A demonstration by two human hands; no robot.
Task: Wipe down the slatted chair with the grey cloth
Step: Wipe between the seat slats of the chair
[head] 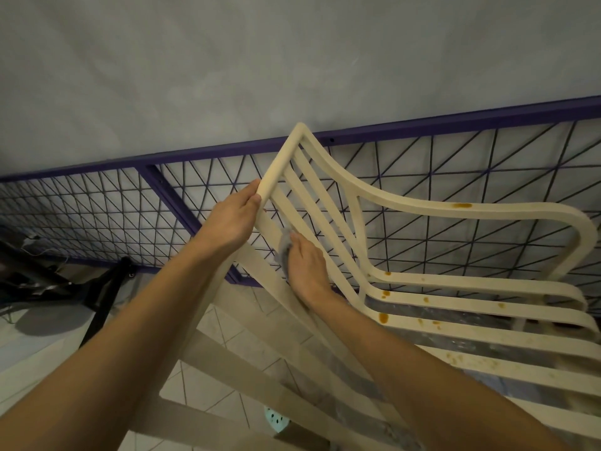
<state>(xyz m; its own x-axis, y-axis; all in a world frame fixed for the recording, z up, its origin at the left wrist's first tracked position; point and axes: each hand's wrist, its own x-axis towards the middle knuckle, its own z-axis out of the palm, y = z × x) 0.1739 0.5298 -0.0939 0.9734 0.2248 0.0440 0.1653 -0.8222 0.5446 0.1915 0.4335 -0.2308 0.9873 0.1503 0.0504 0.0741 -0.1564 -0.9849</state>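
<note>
Pressing on a back slat of the chair (422, 206), the cloth (285, 249) sits bunched under the right hand (307, 268), about midway down the backrest. The fingers bend over the grey fabric and hold it against the slat; the thumb is hidden. A little of the cloth shows at the hand's left side, between that slat and the next.

The left hand (232, 216) grips the near corner of the backrest's top rail, fingers wrapped over the rail and thumb pinching it from below. Both forearms reach in from the bottom edge of the view.

The chair is cream plastic and stands on the floor (227, 333), which is laid with pale tiles. Its backrest rises at the centre, and its seat slats run toward the right edge. One armrest curves from the backrest's far corner round to the seat's right side. Orange stains (383, 318) dot the seat slats near the backrest, and one more marks the top of the armrest.

Behind the chair a purple frame (455, 125) filled with wire mesh leans along a grey wall (227, 76). A black stand (97, 297) is on the floor at the left. A pale green drain cover (275, 421) shows between the slats near the bottom edge.
</note>
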